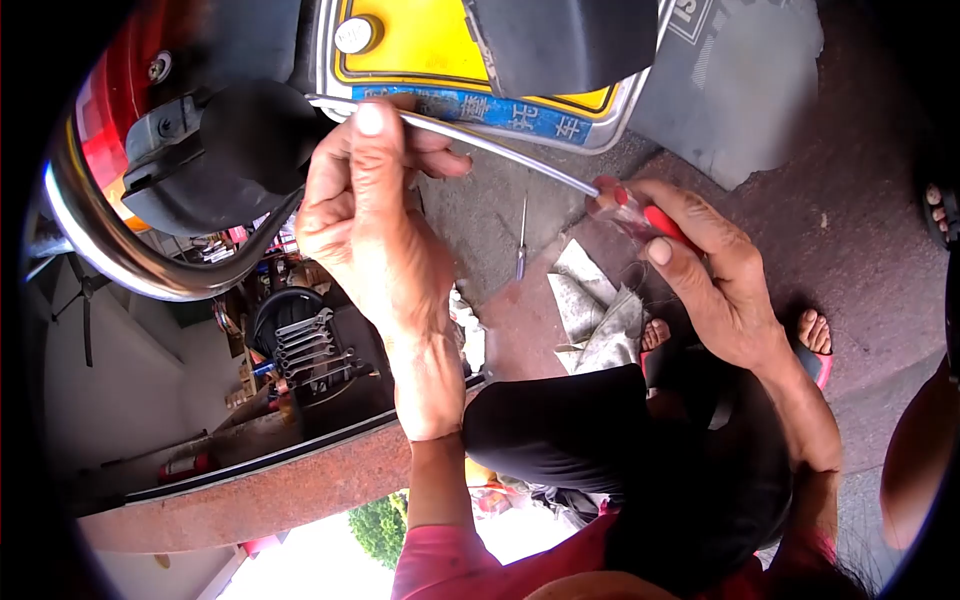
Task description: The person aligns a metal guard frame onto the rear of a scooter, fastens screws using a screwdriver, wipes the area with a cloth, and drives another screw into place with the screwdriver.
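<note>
A screwdriver with a long metal shaft (510, 155) and a clear and red handle (635, 212) lies across both hands. My right hand (725, 285) is closed around the handle. My left hand (375, 215) pinches the shaft near its far end, thumb on top and fingers partly behind it. The shaft's end points left, by the edge of a yellow and blue licence plate (420, 50) and a dark rounded vehicle part (235, 150). Whether the tip touches anything I cannot tell. A white-capped bolt (355, 35) sits on the plate.
A chrome bar (130, 260) curves at the left. Another screwdriver (522, 240) and a crumpled cloth or paper (595, 310) lie on the ground. Several wrenches (310, 345) rest at lower left. Another person's foot (938, 215) shows at the right edge.
</note>
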The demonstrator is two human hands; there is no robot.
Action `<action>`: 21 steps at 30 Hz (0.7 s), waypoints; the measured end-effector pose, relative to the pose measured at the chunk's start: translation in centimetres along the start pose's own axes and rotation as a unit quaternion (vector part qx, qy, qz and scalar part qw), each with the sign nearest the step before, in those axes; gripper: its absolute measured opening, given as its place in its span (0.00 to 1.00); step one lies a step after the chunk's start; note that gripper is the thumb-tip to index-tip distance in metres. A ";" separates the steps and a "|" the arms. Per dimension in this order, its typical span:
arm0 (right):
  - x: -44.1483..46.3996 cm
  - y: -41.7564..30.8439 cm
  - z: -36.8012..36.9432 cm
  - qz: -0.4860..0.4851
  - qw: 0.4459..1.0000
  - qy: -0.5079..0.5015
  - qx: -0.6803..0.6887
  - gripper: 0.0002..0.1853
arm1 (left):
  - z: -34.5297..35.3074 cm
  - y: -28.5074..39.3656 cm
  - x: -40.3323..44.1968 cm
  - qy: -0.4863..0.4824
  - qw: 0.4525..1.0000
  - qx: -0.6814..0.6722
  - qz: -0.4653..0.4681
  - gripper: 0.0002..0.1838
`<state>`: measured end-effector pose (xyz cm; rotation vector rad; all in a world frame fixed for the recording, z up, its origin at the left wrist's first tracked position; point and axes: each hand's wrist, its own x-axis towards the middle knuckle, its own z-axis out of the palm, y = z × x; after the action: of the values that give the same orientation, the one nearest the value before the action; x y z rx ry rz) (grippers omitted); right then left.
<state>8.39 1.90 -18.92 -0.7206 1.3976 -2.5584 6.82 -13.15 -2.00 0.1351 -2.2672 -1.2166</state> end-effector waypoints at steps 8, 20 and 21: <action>-0.1 -0.8 -0.5 0.086 0.993 0.020 0.082 0.19 | -0.4 -0.6 1.5 0.089 0.996 -0.015 0.029 0.19; 0.3 -0.9 -0.6 0.065 0.996 0.002 0.057 0.20 | 2.0 -1.8 4.1 0.228 0.958 0.046 0.168 0.30; 0.4 -0.9 -0.4 0.047 0.997 0.013 0.058 0.19 | 1.7 -2.1 4.1 0.235 0.960 0.033 0.146 0.30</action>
<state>7.94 2.56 -18.20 -0.5901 1.2454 -2.5600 2.12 -14.51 -2.62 0.0976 -1.8336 -0.8465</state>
